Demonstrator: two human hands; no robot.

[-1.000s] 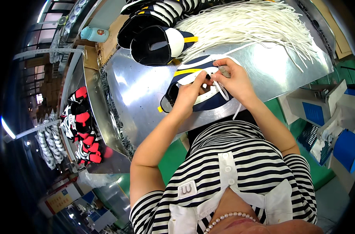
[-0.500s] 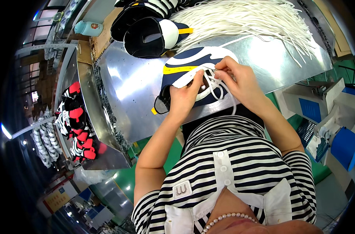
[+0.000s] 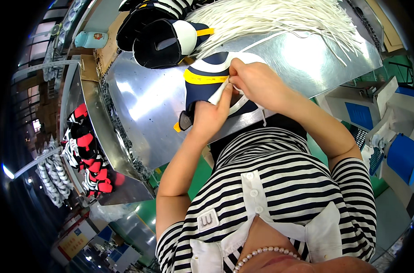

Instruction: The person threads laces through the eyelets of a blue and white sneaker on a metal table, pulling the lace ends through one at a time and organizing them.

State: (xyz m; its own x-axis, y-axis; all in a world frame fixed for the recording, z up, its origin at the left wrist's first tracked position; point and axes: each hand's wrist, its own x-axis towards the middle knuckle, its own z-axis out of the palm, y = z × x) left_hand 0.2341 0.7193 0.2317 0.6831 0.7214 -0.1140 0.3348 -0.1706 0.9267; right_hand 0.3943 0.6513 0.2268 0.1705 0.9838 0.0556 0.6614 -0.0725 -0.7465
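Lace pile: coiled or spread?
Spread. The white laces fan loosely over the metal table, strand ends splaying out on the right; no coils visible.

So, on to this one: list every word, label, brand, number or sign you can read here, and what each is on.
White patch on the striped shirt: raised letter-like mark, not transcribed.
Yellow band on the navy-and-white shoe upper: small dark marks, too small to read.
Yellow sign, lower left: reddish writing-like marks, too blurred to read.
Light-blue bottle: small picture; no legible words.
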